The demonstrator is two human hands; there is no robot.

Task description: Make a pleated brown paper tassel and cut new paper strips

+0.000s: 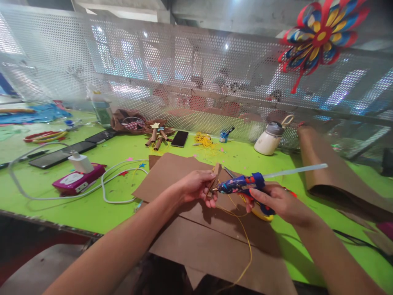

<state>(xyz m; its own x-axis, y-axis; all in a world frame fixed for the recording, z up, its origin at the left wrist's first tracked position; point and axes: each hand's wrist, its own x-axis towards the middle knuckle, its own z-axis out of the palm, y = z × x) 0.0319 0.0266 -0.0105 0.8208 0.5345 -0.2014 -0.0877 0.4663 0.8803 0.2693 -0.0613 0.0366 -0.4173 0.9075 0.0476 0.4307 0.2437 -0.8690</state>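
Observation:
My right hand (278, 201) is closed around a blue glue gun (242, 184) with a clear glue stick (294, 170) jutting out behind it. The gun's nozzle points left at a small brown cardboard piece (215, 175), which my left hand (198, 186) pinches upright. A thin yellow string (245, 241) trails down from between my hands. Both hands hover over flat brown cardboard sheets (196, 237) on the green table (92, 205).
A pink box (78, 180) with a white charger and cables lies to the left, near phones (179, 138). At the back are rolled cardboard pieces (157, 135), a white bottle (270, 139) and a mesh screen. Brown paper (331, 172) lies right; a paper flower (321, 35) hangs above.

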